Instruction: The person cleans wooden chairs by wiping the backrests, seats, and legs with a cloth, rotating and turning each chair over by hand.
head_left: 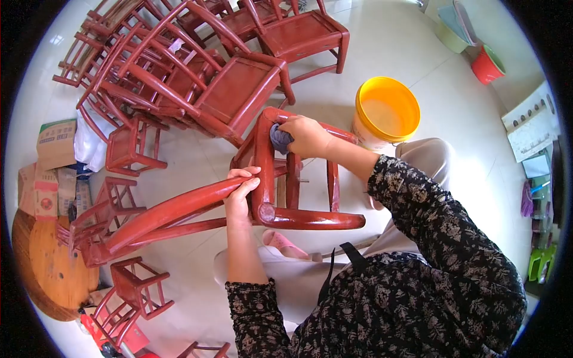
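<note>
Seemingly wiping: the right hand (308, 137) bunches a grey-blue cloth (279, 139) against the tipped red wooden chair (267, 194), mid-view, yellow bucket (388, 90) at two o'clock. The left hand (239, 196), seven o'clock from the cloth, curls its fingers round the chair; another stroke would need that steadiness.

One head-worn view — wide, facing forward and down, near left hand (240, 194), right hand (308, 138)

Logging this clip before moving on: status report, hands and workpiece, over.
Right hand holding blue-grey cloth against red chair. Left hand gripping its frame. Chair tipped. Yellow bucket nearby, clear of hands.
</note>
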